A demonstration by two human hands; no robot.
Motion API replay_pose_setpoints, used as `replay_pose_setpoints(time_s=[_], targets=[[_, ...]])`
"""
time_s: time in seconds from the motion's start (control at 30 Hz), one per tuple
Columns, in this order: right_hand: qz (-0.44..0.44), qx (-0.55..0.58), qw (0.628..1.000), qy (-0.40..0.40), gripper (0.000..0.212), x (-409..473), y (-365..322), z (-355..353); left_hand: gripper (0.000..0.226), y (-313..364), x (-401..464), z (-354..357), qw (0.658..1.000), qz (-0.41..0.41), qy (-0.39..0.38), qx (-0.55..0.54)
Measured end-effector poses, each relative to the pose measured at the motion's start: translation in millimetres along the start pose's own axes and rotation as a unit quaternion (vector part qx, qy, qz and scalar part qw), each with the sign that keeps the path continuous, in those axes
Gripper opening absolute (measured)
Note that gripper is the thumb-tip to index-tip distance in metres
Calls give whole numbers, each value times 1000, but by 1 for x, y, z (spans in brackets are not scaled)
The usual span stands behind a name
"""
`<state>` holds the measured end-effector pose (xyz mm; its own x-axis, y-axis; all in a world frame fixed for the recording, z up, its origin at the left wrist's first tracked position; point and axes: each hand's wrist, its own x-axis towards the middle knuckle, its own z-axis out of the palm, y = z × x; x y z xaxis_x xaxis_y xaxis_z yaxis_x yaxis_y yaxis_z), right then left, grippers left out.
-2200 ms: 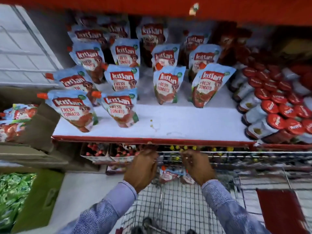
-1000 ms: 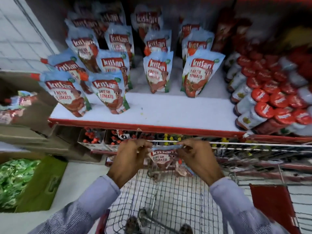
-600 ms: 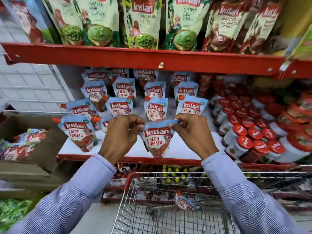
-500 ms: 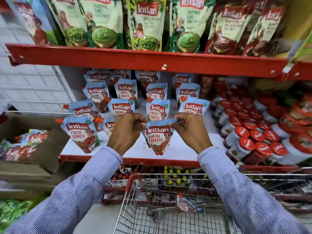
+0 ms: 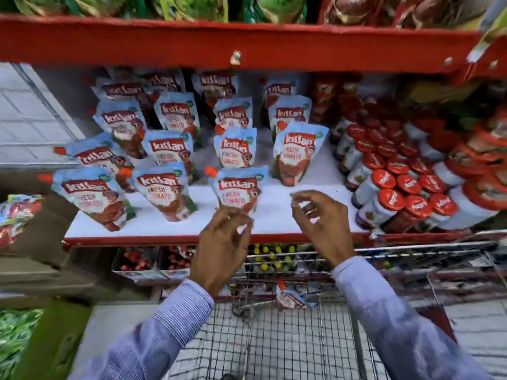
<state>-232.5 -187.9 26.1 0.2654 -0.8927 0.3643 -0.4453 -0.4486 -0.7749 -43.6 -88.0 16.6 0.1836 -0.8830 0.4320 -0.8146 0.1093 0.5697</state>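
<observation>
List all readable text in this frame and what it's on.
"Kissan": front pouch, neighbouring pouches too.
"FRESH TOMATO": same front pouch.
Red jar lids: script too blurred to read.
Cart pouch, top-shelf packs: unreadable.

Pouch (image 5: 238, 189) on shelf (image 5: 277, 215) — jars (image 5: 389, 187) rightward
</observation>
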Motion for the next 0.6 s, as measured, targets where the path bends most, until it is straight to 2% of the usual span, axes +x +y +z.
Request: replay_pose_setpoints(time_s=[0.07,0.13,0.23,0.3,0.37,0.4,0.5,0.6], targets=[[18,-16,1000,-15,9,-39,39,-3,8,-1,-28,41,995,-11,-95,17],[54,-65,994,-70,15,-76,81,1,11,-12,-52,86,977,-37,-208,18],[167,-181,948,-200,26,-117,151,17,33,-32,-80,158,942,-75,-326,14],[212,-223,912,-271,32,-137,193,36,42,-44,-91,201,927,-103,-358,47],[218,-230,892,-322,42,-152,225,54,52,-57,-97,236,918,-103,-377,72],[213,-241,887,-333,40,-158,240,62,53,-65,-101,254,915,-97,-385,72],[180,-265,882,-346,23,-166,269,80,42,-77,-110,283,917,-106,-380,62],[132,-279,883,-353,20,-164,266,76,31,-71,-116,280,922,-117,-359,80]])
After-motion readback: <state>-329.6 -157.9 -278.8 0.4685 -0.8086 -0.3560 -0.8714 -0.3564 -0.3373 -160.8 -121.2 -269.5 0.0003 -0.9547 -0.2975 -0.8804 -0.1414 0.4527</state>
